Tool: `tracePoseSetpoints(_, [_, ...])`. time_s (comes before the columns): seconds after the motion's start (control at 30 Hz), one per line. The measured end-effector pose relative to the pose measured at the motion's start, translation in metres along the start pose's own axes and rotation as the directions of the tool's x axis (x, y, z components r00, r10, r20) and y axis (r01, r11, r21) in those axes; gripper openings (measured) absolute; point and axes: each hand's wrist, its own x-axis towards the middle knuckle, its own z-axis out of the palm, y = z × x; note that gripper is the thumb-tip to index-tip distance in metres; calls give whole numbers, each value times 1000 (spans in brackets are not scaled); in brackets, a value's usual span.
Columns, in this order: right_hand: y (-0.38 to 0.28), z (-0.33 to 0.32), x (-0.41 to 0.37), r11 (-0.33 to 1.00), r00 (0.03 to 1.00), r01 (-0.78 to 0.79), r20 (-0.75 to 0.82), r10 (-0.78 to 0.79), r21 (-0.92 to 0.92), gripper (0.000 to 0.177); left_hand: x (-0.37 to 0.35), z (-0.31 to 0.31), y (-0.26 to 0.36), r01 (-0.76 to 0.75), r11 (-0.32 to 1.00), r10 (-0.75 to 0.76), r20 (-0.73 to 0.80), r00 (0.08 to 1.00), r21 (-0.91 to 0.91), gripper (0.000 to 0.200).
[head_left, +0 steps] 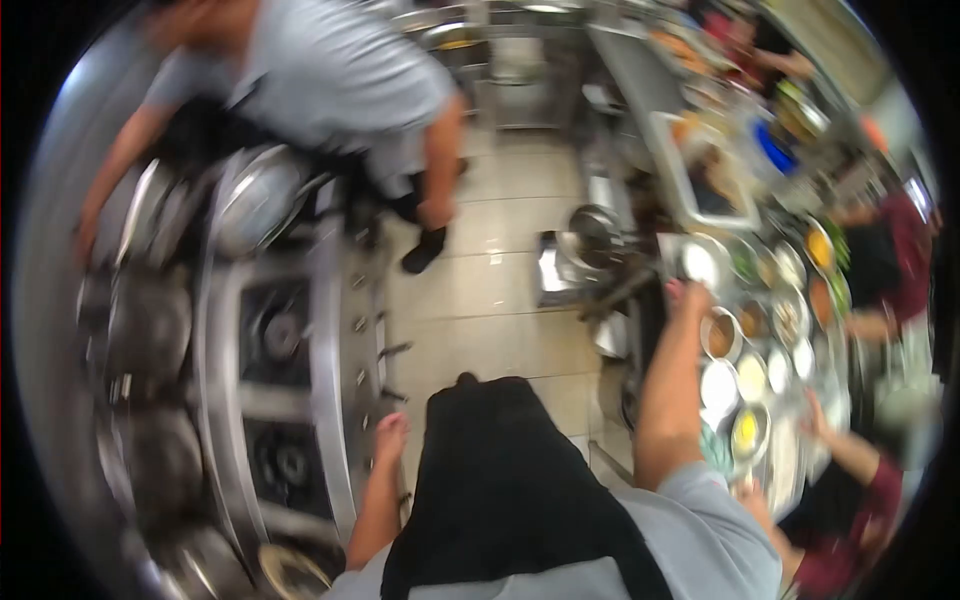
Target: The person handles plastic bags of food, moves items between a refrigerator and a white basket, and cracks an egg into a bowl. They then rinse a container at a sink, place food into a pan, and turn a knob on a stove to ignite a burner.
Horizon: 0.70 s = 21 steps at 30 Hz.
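Note:
My right arm stretches out over the counter on the right, and my right hand (688, 294) is at the near edge of a round container with white contents (700, 264). Blur smears its fingers, and I cannot tell whether they grip the container. Beside that hand stands a bowl with brown contents (721, 334). Low on the left, my left hand (392, 432) hangs by the front edge of the stove (330, 330), its fingers curled with nothing visible in them.
A co-worker (340, 90) leans over the stove ahead on the left, near a large metal pan (262, 200). Tiled floor (485, 270) runs between stove and counter. A metal pot (592, 238) stands low beside the counter. People in dark red sleeves (880, 500) work across the counter.

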Motion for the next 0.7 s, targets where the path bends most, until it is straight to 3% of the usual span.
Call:
tracePoseSetpoints(0.03, [22, -7, 47, 990, 987, 139, 81, -136, -31, 33, -24, 6, -6, 49, 997, -48, 18, 999, -63, 29])
tracePoseSetpoints(0.07, [5, 0, 56, 969, 988, 110, 135, -81, -223, 33, -53, 15, -16, 37, 999, -38, -24, 999, -27, 31])
tracePoseSetpoints(0.13, [-11, 17, 75, 948, 947, 203, 297, -126, -245, 33, -125, 26, -4, 109, 989, -112, -26, 993, -95, 31])
tracePoseSetpoints(0.17, [-21, 25, 74, 942, 930, 219, 346, -123, -255, 34, -146, 24, -29, 95, 983, -90, 38, 995, -154, 30])
tracePoseSetpoints(0.2, [-29, 31, 64, 935, 921, 228, 373, -116, -272, 34, -172, 25, -44, 31, 968, -20, 47, 999, -250, 30])
tracePoseSetpoints(0.23, [-36, 35, 49, 927, 917, 237, 382, -115, -291, 34, -206, 23, -39, -3, 975, 9, 25, 1000, -223, 30])
tracePoseSetpoints(0.33, [-54, 36, -15, 877, 898, 290, 425, -112, -382, 35, -300, 0, -17, 37, 985, -33, 27, 999, -166, 36])
tracePoseSetpoints(0.47, [-63, 29, -92, 833, 848, 351, 523, -88, -429, 36, -413, -43, -3, -47, 944, 15, -100, 995, -325, 36])
tracePoseSetpoints(0.57, [-59, 20, -133, 811, 808, 368, 587, -37, -455, 37, -471, -81, -44, -244, 876, 95, -348, 933, -415, 37])
tracePoseSetpoints(0.63, [-53, 12, -161, 800, 776, 373, 630, 9, -470, 37, -517, -116, -79, -383, 878, 146, -604, 783, -285, 35])
tracePoseSetpoints(0.7, [-41, 2, -194, 786, 740, 382, 670, 55, -486, 38, -570, -158, -115, -405, 843, 1, -752, 659, -354, 31])
